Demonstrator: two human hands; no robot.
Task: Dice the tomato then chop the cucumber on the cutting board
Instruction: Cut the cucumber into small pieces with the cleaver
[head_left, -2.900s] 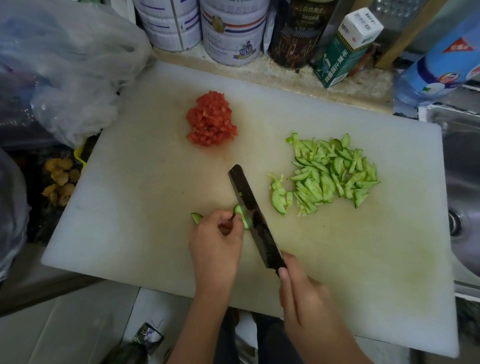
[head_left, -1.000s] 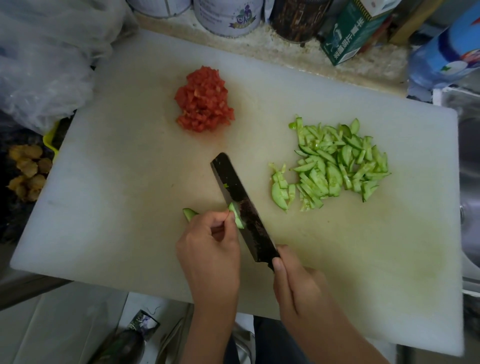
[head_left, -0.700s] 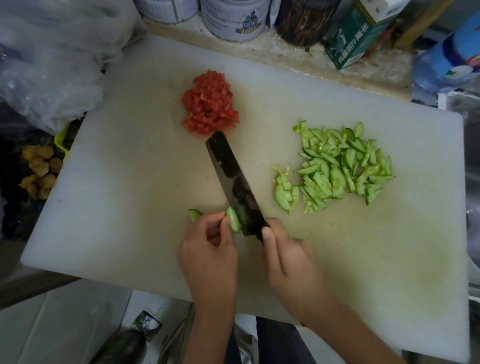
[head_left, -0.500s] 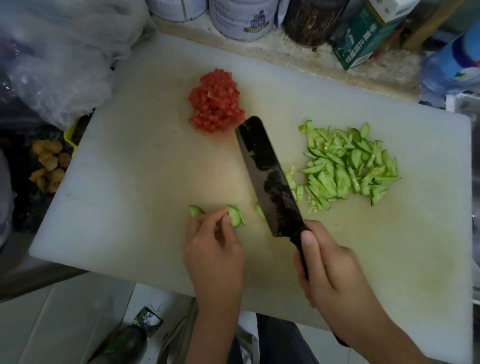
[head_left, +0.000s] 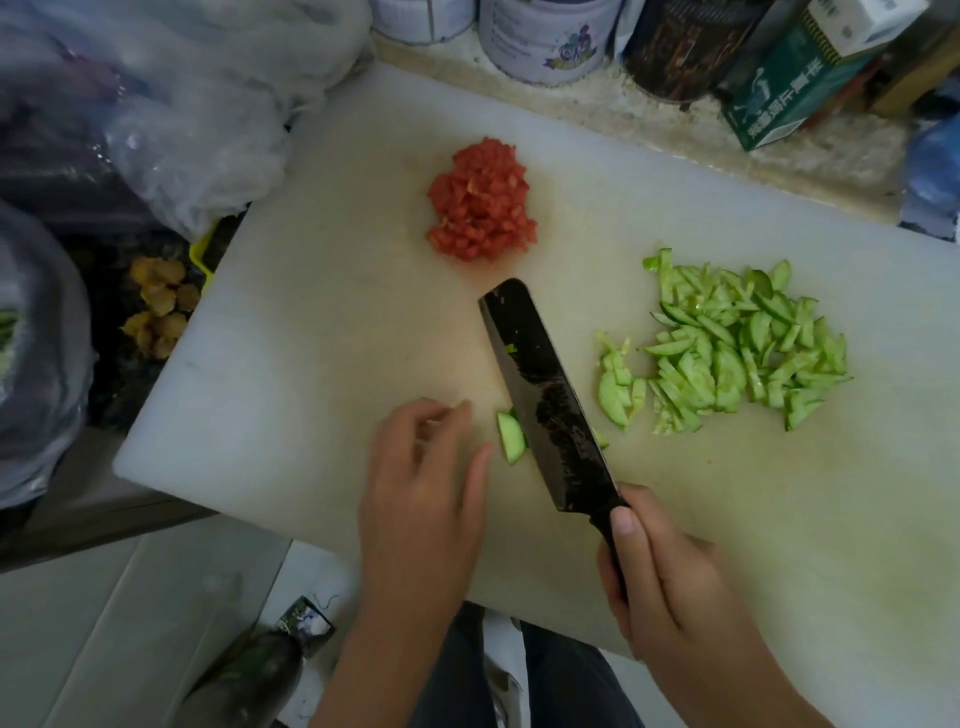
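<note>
Cucumber chopping, final cuts: your right hand (head_left: 660, 577) clenches the knife (head_left: 545, 395), the cucumber stub (head_left: 511, 436) lies on the cutting board (head_left: 311, 338) just left of its blade, off the fingertips of your loose, empty left hand (head_left: 421, 483), so next re-pin the stub and slice.

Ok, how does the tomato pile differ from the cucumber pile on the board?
The tomato pile is red, cut into small dice; the cucumber pile is green, in longer slivers and half-moon slices. The tomato pile sits in a tight mound; the cucumber pile spreads wider and looser. Both are cut up and lie on the white cutting board.
</note>
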